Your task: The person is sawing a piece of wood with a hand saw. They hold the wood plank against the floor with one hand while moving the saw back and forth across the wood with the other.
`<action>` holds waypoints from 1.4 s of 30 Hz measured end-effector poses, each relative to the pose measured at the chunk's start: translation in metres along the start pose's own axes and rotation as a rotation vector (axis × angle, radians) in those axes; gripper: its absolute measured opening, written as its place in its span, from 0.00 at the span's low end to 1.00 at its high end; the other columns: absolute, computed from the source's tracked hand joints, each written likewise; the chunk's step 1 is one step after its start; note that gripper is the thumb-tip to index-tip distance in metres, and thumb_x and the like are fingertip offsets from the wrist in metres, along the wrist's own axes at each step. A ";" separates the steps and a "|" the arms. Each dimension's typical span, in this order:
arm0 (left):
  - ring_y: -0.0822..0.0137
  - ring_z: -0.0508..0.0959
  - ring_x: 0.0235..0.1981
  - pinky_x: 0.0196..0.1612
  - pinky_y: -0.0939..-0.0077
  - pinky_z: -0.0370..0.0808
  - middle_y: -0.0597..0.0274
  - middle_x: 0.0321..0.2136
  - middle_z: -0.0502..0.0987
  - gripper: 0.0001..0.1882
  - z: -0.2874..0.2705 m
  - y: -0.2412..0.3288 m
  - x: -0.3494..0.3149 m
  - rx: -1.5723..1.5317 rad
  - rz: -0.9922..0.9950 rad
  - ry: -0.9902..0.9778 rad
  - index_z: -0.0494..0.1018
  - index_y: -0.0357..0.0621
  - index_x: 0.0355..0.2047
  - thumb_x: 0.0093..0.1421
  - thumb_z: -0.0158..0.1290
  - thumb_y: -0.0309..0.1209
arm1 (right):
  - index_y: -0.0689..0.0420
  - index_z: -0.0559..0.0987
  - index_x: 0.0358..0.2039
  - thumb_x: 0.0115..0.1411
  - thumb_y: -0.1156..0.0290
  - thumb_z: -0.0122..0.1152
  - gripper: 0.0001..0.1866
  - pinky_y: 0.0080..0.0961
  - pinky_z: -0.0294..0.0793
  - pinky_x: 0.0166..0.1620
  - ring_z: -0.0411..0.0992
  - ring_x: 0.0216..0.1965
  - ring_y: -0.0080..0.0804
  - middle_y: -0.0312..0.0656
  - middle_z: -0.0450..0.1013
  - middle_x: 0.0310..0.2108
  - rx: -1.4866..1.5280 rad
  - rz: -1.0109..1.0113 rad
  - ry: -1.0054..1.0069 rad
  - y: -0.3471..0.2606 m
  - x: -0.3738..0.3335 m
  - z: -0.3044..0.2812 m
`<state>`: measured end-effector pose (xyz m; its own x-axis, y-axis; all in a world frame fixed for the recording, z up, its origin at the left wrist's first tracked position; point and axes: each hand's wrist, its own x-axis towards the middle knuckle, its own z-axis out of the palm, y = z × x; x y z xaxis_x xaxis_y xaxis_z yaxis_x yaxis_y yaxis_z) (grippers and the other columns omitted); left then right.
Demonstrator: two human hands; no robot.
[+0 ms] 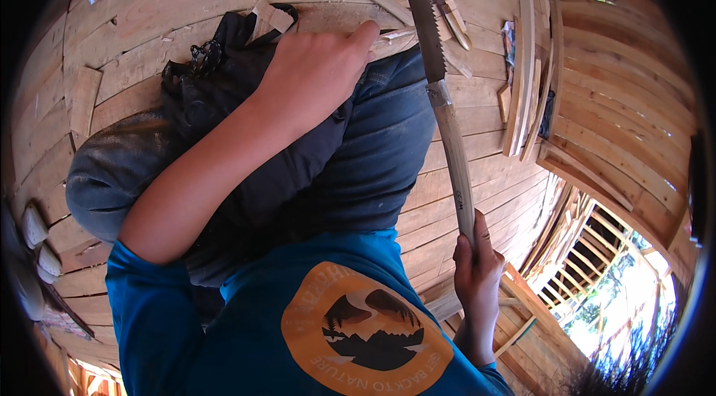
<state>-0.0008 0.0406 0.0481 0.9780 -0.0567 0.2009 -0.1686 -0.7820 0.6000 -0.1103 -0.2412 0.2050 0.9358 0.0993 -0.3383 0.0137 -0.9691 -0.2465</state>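
Handsaw gripped by its long wooden handle in closed right hand, blade rising above it over plank floor. Left hand pressed flat, fingers extended, touching small wood piece beside blade.

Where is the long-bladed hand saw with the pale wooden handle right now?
In the head view, the hand saw runs down the centre-right: its handle end is gripped by the right hand, and its toothed blade crosses the wooden plank floor beside the left hand.
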 end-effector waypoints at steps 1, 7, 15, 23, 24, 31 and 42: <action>0.52 0.78 0.23 0.23 0.61 0.72 0.52 0.17 0.75 0.10 0.001 -0.002 0.000 -0.004 -0.007 -0.002 0.68 0.44 0.38 0.62 0.53 0.35 | 0.62 0.70 0.59 0.62 0.78 0.55 0.23 0.28 0.71 0.24 0.75 0.18 0.35 0.50 0.70 0.16 -0.017 0.008 -0.009 0.000 -0.002 0.000; 0.46 0.77 0.25 0.26 0.56 0.72 0.48 0.18 0.74 0.11 0.010 -0.016 0.001 -0.129 0.015 0.047 0.67 0.44 0.40 0.63 0.53 0.35 | 0.62 0.69 0.59 0.62 0.78 0.55 0.23 0.28 0.72 0.25 0.77 0.19 0.41 0.51 0.70 0.16 -0.052 0.026 -0.045 0.003 -0.008 0.000; 0.47 0.77 0.23 0.25 0.56 0.71 0.50 0.17 0.73 0.11 0.015 -0.021 -0.002 -0.111 0.039 0.113 0.68 0.45 0.40 0.62 0.53 0.35 | 0.65 0.66 0.61 0.64 0.77 0.51 0.24 0.22 0.70 0.25 0.71 0.19 0.24 0.41 0.69 0.17 -0.067 -0.050 -0.026 0.009 0.005 0.007; 0.51 0.77 0.21 0.23 0.61 0.72 0.54 0.15 0.73 0.10 0.014 -0.011 -0.002 -0.035 0.116 0.097 0.68 0.45 0.39 0.61 0.54 0.34 | 0.63 0.68 0.60 0.63 0.78 0.54 0.24 0.32 0.75 0.25 0.79 0.22 0.42 0.53 0.74 0.20 -0.161 0.174 -0.141 -0.008 -0.024 -0.027; 0.52 0.77 0.21 0.23 0.62 0.72 0.54 0.15 0.73 0.09 0.013 -0.010 -0.002 -0.038 0.143 0.087 0.69 0.45 0.38 0.61 0.54 0.34 | 0.65 0.65 0.62 0.66 0.75 0.49 0.24 0.22 0.69 0.23 0.69 0.18 0.22 0.39 0.68 0.16 -0.181 0.045 -0.103 0.001 -0.023 -0.027; 0.55 0.78 0.22 0.23 0.64 0.73 0.57 0.21 0.76 0.07 0.011 -0.011 -0.006 -0.003 0.136 0.071 0.70 0.47 0.37 0.60 0.55 0.33 | 0.65 0.65 0.62 0.66 0.75 0.49 0.23 0.21 0.69 0.24 0.70 0.19 0.21 0.40 0.69 0.17 -0.161 0.032 -0.066 -0.011 0.000 -0.018; 0.51 0.79 0.24 0.27 0.59 0.76 0.51 0.20 0.76 0.09 0.015 -0.017 -0.004 -0.081 0.027 0.117 0.69 0.44 0.39 0.61 0.54 0.32 | 0.68 0.64 0.62 0.66 0.76 0.48 0.24 0.21 0.68 0.23 0.71 0.19 0.22 0.40 0.70 0.17 -0.154 -0.012 -0.074 -0.014 0.008 -0.011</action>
<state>0.0000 0.0448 0.0252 0.9527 -0.0008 0.3039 -0.2088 -0.7285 0.6525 -0.0996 -0.2297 0.2154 0.9070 0.1222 -0.4031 0.0842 -0.9903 -0.1107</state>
